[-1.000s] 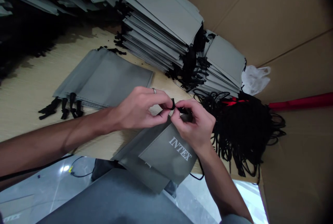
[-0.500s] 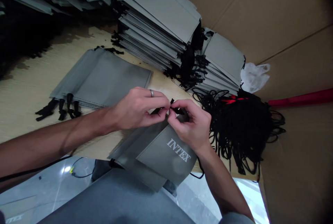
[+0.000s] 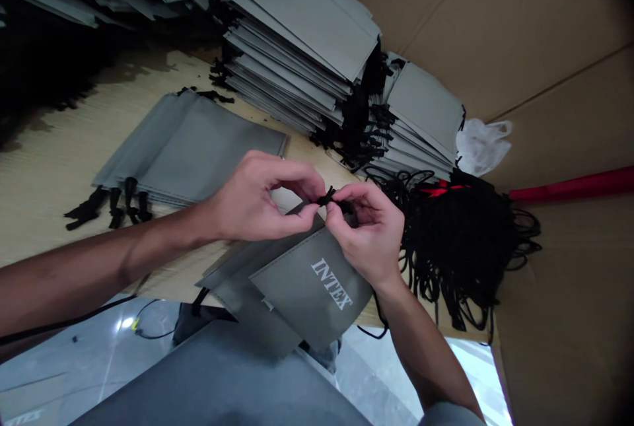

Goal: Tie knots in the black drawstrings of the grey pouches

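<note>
The grip of the left hand (image 3: pixel 270 198) and that of the right hand (image 3: pixel 374 231) are thumb-and-finger pinches, tips nearly meeting on a short black cord (image 3: pixel 327 197). They work so close together probably because the end is small and needs holding from both sides; whether it is knotted, I cannot tell. Just below the hands, the INTEX pouch (image 3: pixel 317 287) slants over the near edge of the table (image 3: pixel 39 175), seemingly so its corded corner sits within reach.

To the left, overlapping grey pouches (image 3: pixel 218 148) lie flat with cord tails pointing outward, perhaps to avoid tangling. To the right, a heap of black cords (image 3: pixel 456 248) lies near the right hand, likely for easy access. Beyond, a tall stack (image 3: pixel 321 23) and a smaller stack (image 3: pixel 426 96) stand by the cardboard wall (image 3: pixel 545 82), perhaps leaving the near side for handwork.
</note>
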A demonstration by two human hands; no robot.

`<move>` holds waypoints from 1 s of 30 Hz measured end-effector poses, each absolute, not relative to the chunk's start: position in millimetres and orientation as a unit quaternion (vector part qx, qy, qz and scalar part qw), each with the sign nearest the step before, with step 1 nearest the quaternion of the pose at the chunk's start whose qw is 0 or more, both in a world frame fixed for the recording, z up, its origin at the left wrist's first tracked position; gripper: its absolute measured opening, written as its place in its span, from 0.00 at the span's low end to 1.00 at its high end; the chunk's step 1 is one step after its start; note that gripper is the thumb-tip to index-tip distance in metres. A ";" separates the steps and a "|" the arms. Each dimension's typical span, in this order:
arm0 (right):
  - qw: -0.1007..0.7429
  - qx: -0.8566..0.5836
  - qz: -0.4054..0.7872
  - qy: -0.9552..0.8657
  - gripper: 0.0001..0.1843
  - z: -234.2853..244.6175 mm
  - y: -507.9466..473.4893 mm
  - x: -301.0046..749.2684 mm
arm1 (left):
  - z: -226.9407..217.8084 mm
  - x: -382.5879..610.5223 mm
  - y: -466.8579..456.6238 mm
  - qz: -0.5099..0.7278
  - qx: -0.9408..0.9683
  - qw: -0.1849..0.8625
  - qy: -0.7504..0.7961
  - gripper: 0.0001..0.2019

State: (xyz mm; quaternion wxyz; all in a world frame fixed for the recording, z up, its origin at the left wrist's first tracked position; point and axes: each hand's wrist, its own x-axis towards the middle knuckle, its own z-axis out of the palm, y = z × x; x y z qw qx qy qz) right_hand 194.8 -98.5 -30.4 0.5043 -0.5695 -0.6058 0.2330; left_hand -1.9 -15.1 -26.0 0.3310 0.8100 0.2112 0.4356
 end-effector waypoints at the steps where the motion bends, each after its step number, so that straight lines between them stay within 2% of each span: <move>1: 0.504 -0.571 0.232 -0.605 0.06 -30.5 -98.7 194.7 | -25.5 -1.4 -16.1 0.435 0.812 0.326 0.213 0.05; 10: 0.493 -0.568 0.222 -0.620 0.06 -32.9 -102.2 194.3 | -25.9 -1.6 -17.6 0.428 0.819 0.309 0.226 0.02; 16: 0.489 -0.570 0.211 -0.626 0.06 -34.6 -102.1 194.6 | -26.9 0.5 -16.0 0.410 0.777 0.419 0.231 0.02; 21: 0.499 -0.576 0.194 -0.617 0.05 -35.9 -101.0 195.4 | -30.7 2.9 -11.3 0.358 0.733 0.536 0.217 0.14; 24: 0.495 -0.583 0.186 -0.616 0.04 -33.8 -100.7 196.8 | -33.2 2.6 -7.8 0.309 0.759 0.524 0.233 0.07; 26: 0.483 -0.580 0.188 -0.629 0.04 -29.5 -100.1 199.2 | -32.8 1.0 -6.4 0.293 0.781 0.496 0.242 0.08; 30: 0.448 -0.539 0.238 -0.672 0.19 -17.3 -97.5 207.1 | -29.7 -3.5 -6.2 0.282 0.826 0.427 0.237 0.08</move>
